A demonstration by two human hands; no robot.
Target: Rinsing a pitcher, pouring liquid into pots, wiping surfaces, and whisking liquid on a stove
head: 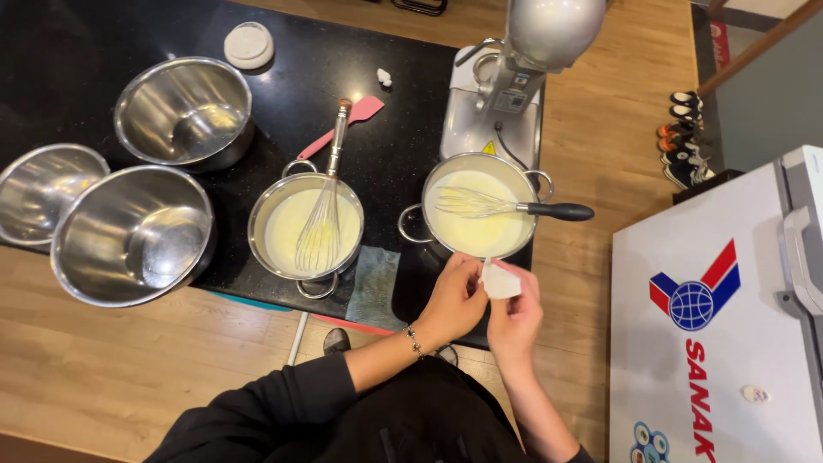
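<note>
Both my hands hold a small white packet [500, 281] at the near edge of the black counter [86, 51]. My left hand [453, 300], with a bead bracelet at the wrist, pinches its left side. My right hand [517, 317] grips it from the right. Just beyond them stands a steel pot [478, 210] of pale yellow liquid with a black-handled whisk [514, 207] lying in it. To its left, a second pot [305, 225] of the same liquid holds an upright metal whisk [323, 214].
Three steel mixing bowls [184, 111] [130, 236] [39, 193] sit at the left. A pink spatula [343, 124], a white lid [249, 45] and a silver stand machine [506, 77] are at the back. A white chest freezer [720, 326] stands at the right, shoes [686, 141] beyond it.
</note>
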